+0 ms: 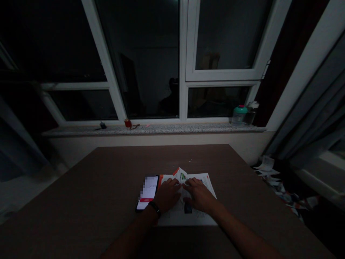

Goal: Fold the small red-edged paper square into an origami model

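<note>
A folded sheet of printed paper [183,176], with a pointed, orange-edged tip standing up at its far end, lies between my two hands. My left hand [167,195], with a dark band on the wrist, presses bent fingers on its left side. From the right, my right hand [198,195] grips the other side, fingertips close to those of the left. Beneath is an open printed magazine [205,217] with white pages and an orange strip at the left. A lit smartphone [147,194] rests against the magazine's left edge. My palms hide part of the folds.
The brown table [94,190] reaches toward a granite windowsill [161,128]. A teal-lidded bottle [239,114], a clear bottle [251,111] and a small red object [127,123] stand on the sill. Scattered papers [285,196] lie beyond the table's right edge.
</note>
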Motion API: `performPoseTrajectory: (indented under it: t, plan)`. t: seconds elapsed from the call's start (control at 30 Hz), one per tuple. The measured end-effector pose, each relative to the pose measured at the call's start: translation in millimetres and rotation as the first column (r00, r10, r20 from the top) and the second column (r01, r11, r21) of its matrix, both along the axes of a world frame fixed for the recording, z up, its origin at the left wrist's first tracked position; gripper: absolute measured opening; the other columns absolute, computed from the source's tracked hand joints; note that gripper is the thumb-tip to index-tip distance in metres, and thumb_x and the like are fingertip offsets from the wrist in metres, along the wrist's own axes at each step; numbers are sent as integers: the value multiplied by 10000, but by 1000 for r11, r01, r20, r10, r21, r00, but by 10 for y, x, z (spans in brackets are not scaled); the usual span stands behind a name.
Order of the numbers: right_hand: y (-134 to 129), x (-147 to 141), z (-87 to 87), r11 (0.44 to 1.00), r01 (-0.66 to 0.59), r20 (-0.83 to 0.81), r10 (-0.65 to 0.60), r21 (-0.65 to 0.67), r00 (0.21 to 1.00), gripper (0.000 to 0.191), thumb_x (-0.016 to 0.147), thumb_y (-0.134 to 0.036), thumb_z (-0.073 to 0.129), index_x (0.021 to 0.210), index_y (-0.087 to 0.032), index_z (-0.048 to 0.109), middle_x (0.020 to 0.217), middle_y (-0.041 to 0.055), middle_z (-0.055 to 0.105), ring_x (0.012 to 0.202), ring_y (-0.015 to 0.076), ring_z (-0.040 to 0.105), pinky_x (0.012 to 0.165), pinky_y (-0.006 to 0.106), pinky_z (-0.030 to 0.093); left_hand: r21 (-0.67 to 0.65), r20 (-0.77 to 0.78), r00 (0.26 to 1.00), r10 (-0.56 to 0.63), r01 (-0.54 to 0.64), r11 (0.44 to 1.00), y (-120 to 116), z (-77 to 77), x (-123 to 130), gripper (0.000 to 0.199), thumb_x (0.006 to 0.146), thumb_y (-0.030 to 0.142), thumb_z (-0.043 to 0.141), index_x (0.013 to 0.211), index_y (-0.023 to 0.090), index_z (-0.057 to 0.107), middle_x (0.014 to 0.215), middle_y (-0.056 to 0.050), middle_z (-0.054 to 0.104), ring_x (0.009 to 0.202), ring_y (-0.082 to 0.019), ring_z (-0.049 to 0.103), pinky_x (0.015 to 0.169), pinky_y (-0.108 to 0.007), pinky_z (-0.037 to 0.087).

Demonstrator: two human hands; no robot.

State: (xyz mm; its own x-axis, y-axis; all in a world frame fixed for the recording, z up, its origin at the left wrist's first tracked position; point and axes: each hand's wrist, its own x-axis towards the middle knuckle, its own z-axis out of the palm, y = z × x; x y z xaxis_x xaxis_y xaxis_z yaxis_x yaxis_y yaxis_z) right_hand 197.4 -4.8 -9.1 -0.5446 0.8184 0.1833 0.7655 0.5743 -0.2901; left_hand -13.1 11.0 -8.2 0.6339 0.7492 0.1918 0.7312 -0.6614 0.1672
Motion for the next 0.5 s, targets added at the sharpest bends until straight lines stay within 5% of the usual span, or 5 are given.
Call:
performPoseTrajectory:
  t: [0.23, 0.5]
  plan:
    - [10, 28, -15, 999, -37, -7, 37, -7, 999, 576, 813, -432, 682, 1325, -210, 538, 1230, 105, 548, 1147, 289, 443, 1015, 420, 326, -17, 17, 1000, -9, 9, 1000, -46, 48, 5, 365, 875, 312, 638, 1221, 218, 566, 1214, -64, 561, 1076, -265, 492, 925, -408, 413]
    - [19, -34, 1, 1000, 6, -40, -6, 1, 999, 355, 881, -368, 619, 1195, -205, 607, 1128, 85, 569, 1092, 253, 458, 960, 382, 354, -1, 36, 999, -12, 12, 1000, -60, 26, 3, 363, 879, 366, 651, 1204, 224, 576, 1210, -64, 568, 1067, -269, 499, 922, -409, 414]
